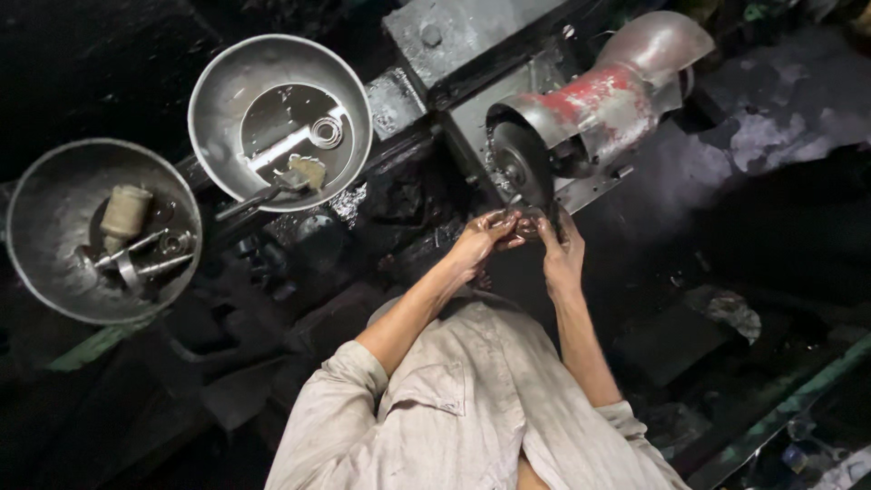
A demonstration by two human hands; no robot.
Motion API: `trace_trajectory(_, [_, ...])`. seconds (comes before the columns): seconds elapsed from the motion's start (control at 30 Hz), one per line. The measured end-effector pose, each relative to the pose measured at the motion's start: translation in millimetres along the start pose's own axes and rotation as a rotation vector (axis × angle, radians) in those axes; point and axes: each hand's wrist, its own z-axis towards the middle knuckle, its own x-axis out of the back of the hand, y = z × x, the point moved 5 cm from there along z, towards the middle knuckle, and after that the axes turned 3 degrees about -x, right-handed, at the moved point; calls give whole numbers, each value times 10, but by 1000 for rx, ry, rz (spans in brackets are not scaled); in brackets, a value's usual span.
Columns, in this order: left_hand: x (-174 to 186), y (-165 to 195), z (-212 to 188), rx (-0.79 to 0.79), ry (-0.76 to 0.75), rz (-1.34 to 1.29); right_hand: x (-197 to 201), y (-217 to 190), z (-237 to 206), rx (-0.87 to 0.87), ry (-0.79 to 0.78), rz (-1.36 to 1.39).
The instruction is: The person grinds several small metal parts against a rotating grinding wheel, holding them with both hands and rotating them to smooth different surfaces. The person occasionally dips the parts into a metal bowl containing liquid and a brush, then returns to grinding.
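While both hands meet just below grinding wheel point(519, 168), left hand point(481, 238) and right hand point(561, 249) clamp grip on small dark part point(524, 220); two metal bowls point(227, 100) lie left of wheel.

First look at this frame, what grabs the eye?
Both hands, left hand and right hand, meet at centre, pinching a small dark part against the grinding wheel of a red-and-grey grinder. To the left sit two metal bowls: the upper bowl holds a brush and a ring, the lower bowl holds small tools.
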Motion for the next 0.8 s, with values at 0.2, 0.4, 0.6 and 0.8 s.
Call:
trace_trajectory(0.2, [102, -12, -50, -21, 31, -12, -80, 55, 13, -38, -32, 32])
trace_trajectory(0.4, [-25, -66, -7, -5, 23, -2, 74, -14, -79, 7, 19, 29])
trace_trajectory(0.6, [-124, -27, 86, -14, -2, -15, 118, -140, 23, 90, -17, 10])
trace_trajectory(0.8, [102, 35, -55, -23, 62, 54, -79, 8, 87, -29, -49, 27])
